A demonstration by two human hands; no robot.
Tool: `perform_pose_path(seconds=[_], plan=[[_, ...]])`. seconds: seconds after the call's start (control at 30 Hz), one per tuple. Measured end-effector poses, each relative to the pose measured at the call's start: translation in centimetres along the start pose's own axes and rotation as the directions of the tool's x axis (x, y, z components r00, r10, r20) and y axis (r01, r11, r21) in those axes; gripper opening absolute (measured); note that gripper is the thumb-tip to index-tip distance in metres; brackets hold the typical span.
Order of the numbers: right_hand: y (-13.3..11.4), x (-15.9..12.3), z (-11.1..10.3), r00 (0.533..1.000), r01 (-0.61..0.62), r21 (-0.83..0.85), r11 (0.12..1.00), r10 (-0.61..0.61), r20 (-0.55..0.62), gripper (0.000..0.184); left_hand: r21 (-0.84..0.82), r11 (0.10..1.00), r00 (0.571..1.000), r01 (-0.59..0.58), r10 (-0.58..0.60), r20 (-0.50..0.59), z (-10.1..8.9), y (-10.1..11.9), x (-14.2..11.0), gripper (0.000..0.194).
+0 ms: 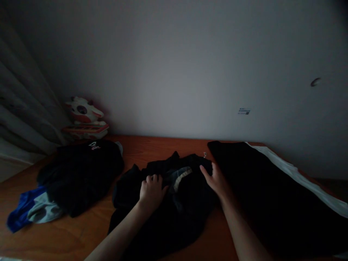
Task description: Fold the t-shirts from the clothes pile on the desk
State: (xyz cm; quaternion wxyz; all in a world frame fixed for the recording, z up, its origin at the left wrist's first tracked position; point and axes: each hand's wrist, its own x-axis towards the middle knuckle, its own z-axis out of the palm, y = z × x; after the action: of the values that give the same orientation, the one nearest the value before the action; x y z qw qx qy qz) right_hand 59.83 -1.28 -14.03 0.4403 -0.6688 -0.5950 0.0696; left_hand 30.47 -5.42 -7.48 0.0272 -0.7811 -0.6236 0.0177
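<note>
A crumpled black garment with a pale collar lining lies in the middle of the wooden table. My left hand rests on its left part with the fingers curled into the cloth. My right hand lies at the garment's right edge, thumb spread out, fingers partly hidden in the dark fabric. The room is dim and folds are hard to make out.
A pile of dark clothes with a blue and grey piece sits at the left. A large black cloth with a white stripe covers the right side. A red and white plush toy stands by the wall, next to a curtain.
</note>
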Motion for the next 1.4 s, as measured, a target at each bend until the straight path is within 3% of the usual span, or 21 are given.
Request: perform_pose_path(seconds=[0.1, 0.17, 0.23, 0.3, 0.37, 0.47, 0.6, 0.73, 0.8, 0.9, 1.03, 1.13, 1.27, 1.33, 1.4], plan=[[-1.5, -0.5, -0.5, 0.999, 0.051, -0.027, 0.998, -0.051, -0.003, 0.053, 0.037, 0.997, 0.986, 0.065, -0.070, 0.149, -2.9, 0.3, -1.7, 0.048], [-2.6, -1.0, -1.0, 0.991, 0.078, -0.045, 0.996, -0.073, 0.110, 0.050, 0.030, 0.998, 0.982, 0.058, -0.063, 0.181, -4.4, 0.0, -1.6, 0.052], [-3.7, -1.7, -1.3, 0.954, 0.122, -0.013, 0.992, -0.113, 0.278, 0.047, 0.027, 0.999, 0.985, 0.046, -0.050, 0.166, -5.3, -0.4, -0.4, 0.049], [-4.5, -2.4, -1.1, 0.890, 0.195, 0.052, 0.979, -0.199, 0.410, 0.048, 0.015, 1.000, 0.998, 0.013, -0.014, 0.069, -5.3, -0.5, 1.6, 0.043], [-4.9, -2.8, -0.7, 0.844, 0.260, 0.097, 0.961, -0.275, 0.460, 0.048, -0.030, 0.998, 0.991, -0.059, 0.055, -0.119, -4.3, -0.3, 3.9, 0.041], [-5.0, -3.0, 0.2, 0.839, 0.325, 0.111, 0.939, -0.340, 0.425, 0.050, -0.136, 0.971, 0.925, -0.198, 0.140, -0.353, -1.0, -0.1, 6.8, 0.039], [-4.7, -2.7, 0.7, 0.911, 0.297, 0.089, 0.951, -0.310, 0.272, 0.057, -0.261, 0.914, 0.910, -0.310, 0.205, -0.361, 3.3, -0.6, 8.2, 0.042], [-4.3, -2.4, 0.6, 0.975, 0.187, -0.106, 0.977, -0.171, 0.140, 0.039, -0.345, 0.873, 0.918, -0.345, 0.236, -0.320, 4.4, -1.6, 7.9, 0.044], [-4.2, -2.4, 0.4, 0.986, 0.142, -0.221, 0.965, -0.118, 0.120, 0.032, -0.402, 0.861, 0.930, -0.312, 0.189, -0.317, 4.3, -2.0, 7.6, 0.047], [-4.1, -2.3, 0.0, 0.988, 0.101, -0.295, 0.950, -0.061, 0.142, 0.037, -0.529, 0.833, 0.970, -0.165, 0.040, -0.239, 4.2, -2.7, 7.1, 0.050], [-4.3, -2.4, -1.1, 0.944, 0.149, -0.187, 0.971, -0.084, 0.318, 0.038, -0.566, 0.819, 0.987, -0.095, 0.006, -0.158, 4.2, -3.9, 6.8, 0.029], [-4.4, -2.4, -2.2, 0.879, 0.192, -0.069, 0.979, -0.141, 0.455, 0.046, -0.696, 0.713, 0.970, -0.084, -0.102, -0.221, 4.4, -4.8, 7.4, 0.030], [-4.0, -2.1, -2.7, 0.813, 0.127, -0.013, 0.992, -0.097, 0.574, 0.024, -0.852, 0.511, 0.897, -0.112, -0.317, -0.308, 4.4, -5.5, 8.3, 0.028], [-3.6, -1.7, -2.3, 0.845, 0.062, 0.044, 0.997, -0.076, 0.529, 0.028, -0.887, 0.440, 0.866, -0.143, -0.378, -0.327, 4.1, -5.7, 8.5, 0.028], [-3.1, -1.3, -1.7, 0.930, -0.012, 0.122, 0.992, -0.034, 0.367, 0.033, -0.905, 0.399, 0.877, -0.150, -0.368, -0.308, 3.8, -5.9, 8.4, 0.031]])
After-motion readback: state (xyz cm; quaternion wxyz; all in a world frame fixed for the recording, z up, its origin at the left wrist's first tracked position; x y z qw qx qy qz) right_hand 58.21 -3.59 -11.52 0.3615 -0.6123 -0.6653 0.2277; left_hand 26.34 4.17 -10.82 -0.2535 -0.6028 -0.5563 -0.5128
